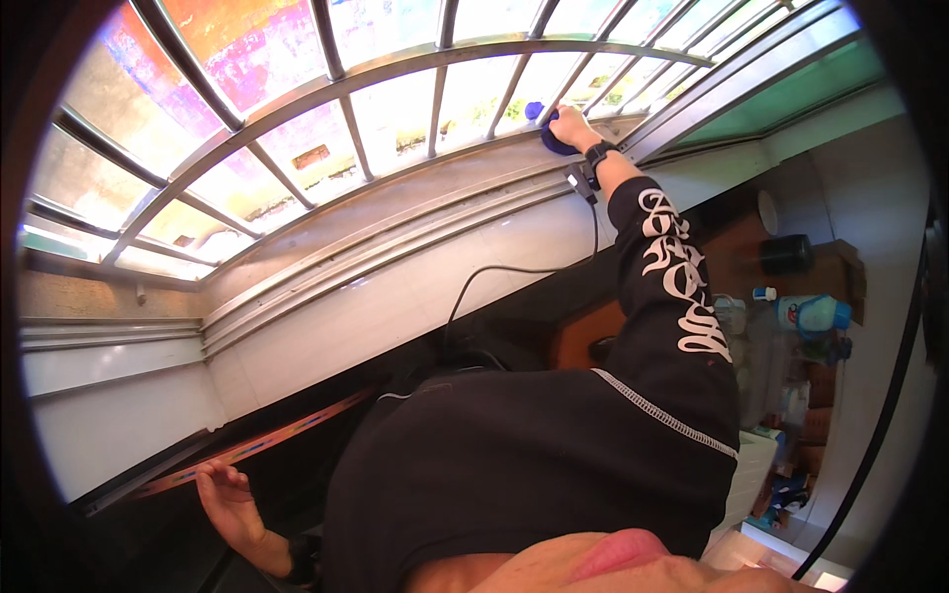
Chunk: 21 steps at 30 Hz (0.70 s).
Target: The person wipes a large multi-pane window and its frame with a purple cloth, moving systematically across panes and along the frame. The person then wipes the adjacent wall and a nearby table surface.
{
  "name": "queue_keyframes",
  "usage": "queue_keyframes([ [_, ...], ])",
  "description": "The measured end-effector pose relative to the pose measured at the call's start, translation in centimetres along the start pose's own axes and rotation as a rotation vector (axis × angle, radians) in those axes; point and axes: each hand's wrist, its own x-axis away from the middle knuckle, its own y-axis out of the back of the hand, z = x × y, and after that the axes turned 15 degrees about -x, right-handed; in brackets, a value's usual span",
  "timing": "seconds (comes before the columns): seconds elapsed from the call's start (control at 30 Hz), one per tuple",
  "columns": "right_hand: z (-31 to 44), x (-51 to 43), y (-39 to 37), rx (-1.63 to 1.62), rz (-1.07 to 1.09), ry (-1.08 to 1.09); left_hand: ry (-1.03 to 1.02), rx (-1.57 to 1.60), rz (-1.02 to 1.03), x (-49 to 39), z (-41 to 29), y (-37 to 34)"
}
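Note:
My right hand reaches out to the sill side of the window, its fingers closed on a blue cloth. The cloth touches the foot of a metal window bar, and part of it bunches out past the fingers. A dark watch is on that wrist. Down at the lower left, my left hand is raised beside a pinkish-orange strip with coloured marks. Its fingers are loosely bent and nothing is in it.
A metal window grille curves across the top. Below it run the sliding-window tracks and a white tiled sill. A black cable with a plug lies across the sill. Bottles and boxes stand at right.

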Motion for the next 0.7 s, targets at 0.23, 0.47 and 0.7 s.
queue_keyframes([
  [0.23,3.0,6.0,7.3,-1.234,-0.211,-0.367,-0.034,0.057,0.088,-2.0,0.1,-0.5],
  [0.47,4.6,0.6,13.2,-1.391,-0.633,0.046,-0.068,0.06,0.03,-2.0,-1.0,-1.4],
  [0.7,1.2,-3.0,11.0,-1.084,-0.819,0.077,-0.058,0.015,0.086,-2.3,-1.5,-2.3],
])
